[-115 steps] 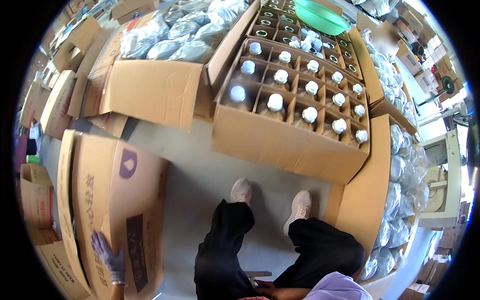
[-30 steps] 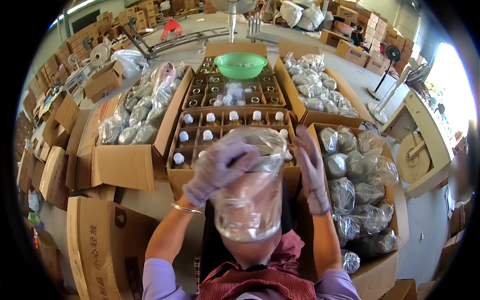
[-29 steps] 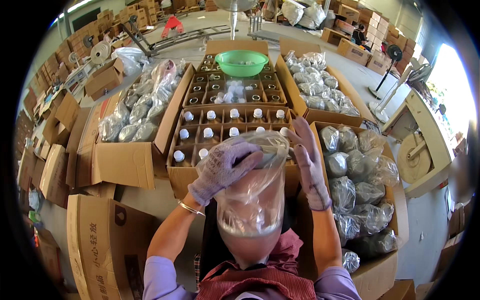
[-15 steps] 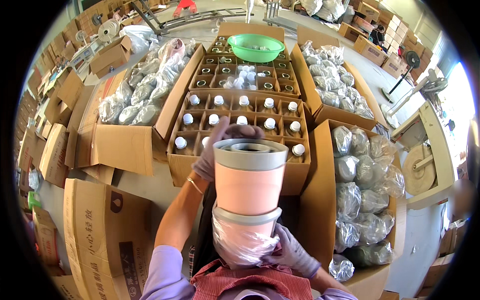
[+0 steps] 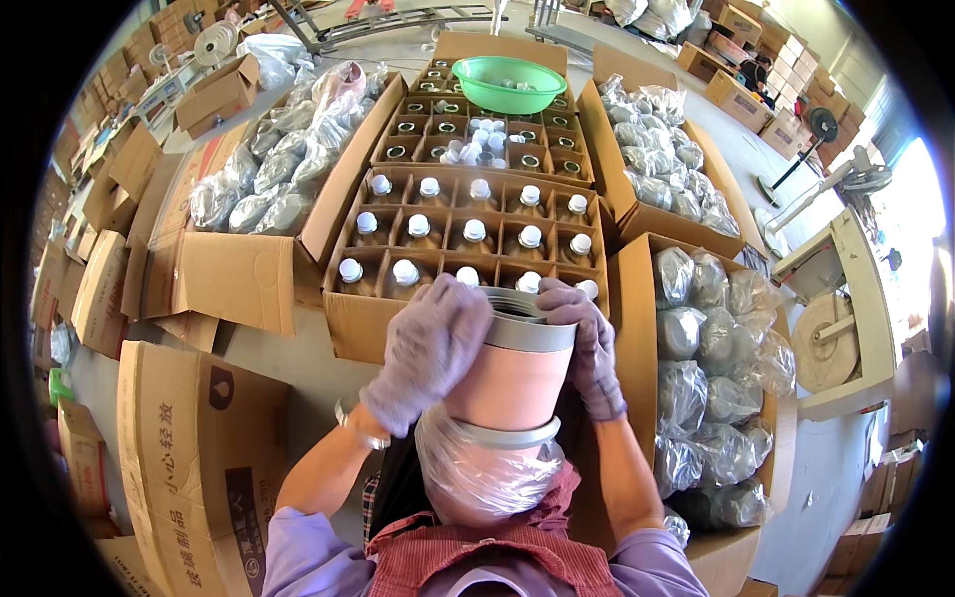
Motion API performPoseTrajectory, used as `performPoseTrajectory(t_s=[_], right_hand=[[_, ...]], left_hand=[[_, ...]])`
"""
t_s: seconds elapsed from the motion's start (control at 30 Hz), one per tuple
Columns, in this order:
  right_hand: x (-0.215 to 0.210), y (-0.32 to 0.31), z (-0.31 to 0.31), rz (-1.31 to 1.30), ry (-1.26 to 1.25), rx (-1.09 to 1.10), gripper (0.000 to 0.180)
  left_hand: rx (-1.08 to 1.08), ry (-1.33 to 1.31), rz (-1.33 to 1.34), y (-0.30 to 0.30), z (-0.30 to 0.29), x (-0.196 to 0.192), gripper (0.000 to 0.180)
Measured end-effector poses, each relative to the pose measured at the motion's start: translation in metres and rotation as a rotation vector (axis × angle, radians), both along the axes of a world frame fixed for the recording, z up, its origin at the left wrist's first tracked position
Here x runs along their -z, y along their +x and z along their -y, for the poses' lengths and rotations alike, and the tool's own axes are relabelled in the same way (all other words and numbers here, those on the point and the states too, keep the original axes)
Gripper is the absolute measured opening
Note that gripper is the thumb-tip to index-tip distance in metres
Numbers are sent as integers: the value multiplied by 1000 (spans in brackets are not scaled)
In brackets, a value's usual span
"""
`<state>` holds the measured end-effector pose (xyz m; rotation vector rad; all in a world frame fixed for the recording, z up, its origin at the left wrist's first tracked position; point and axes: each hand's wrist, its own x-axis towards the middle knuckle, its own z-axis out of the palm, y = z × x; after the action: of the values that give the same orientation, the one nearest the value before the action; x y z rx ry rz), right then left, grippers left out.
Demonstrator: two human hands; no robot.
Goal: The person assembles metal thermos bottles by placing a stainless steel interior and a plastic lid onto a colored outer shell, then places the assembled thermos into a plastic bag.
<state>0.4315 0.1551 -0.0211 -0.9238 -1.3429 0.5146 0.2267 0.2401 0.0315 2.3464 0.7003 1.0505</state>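
In front of me stands a pink tapered container (image 5: 509,388) with a broad grey rim and a dark ringed opening. Beneath it, a second pink container (image 5: 487,483) with a grey rim is partly wrapped in clear plastic film. Gloved in grey-purple, my left hand (image 5: 433,343) is closed at the left side of the upper rim, its fingers curled over the edge. My right hand (image 5: 589,348) grips the same rim from the right, fingers bent over the top. The inside of the opening is mostly hidden. Just beyond the hands are white-capped bottles (image 5: 474,233) in a divided carton.
Behind the bottle carton (image 5: 363,333), another divided carton holds loose white caps (image 5: 484,144) and a green basin (image 5: 509,86). Film-wrapped items fill open cartons at left (image 5: 298,269) and right (image 5: 637,398). A closed carton (image 5: 199,448) stands near my left arm.
My right hand has risen from the lower wrapped container to the upper rim. My left hand has shifted from behind the rim to its near left side. The view has tilted slightly.
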Motion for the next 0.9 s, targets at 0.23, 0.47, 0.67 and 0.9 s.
performPoseTrajectory(t_s=[0.23, 0.47, 0.67, 0.9], right_hand=[[-3, 21, -12, -86, -154, -2, 51], [19, 52, -17, 246, -281, 143, 62], [-50, -8, -15, -127, -341, 117, 84], [-3, 36, -25, 106, -205, 161, 83]], left_hand=[[58, -415, 347, -3, -26, 4, 41], [328, -647, 602, 19, -4, 13, 47], [244, -561, 509, -5, -14, 16, 47], [348, -515, 800, -8, -25, 18, 40]])
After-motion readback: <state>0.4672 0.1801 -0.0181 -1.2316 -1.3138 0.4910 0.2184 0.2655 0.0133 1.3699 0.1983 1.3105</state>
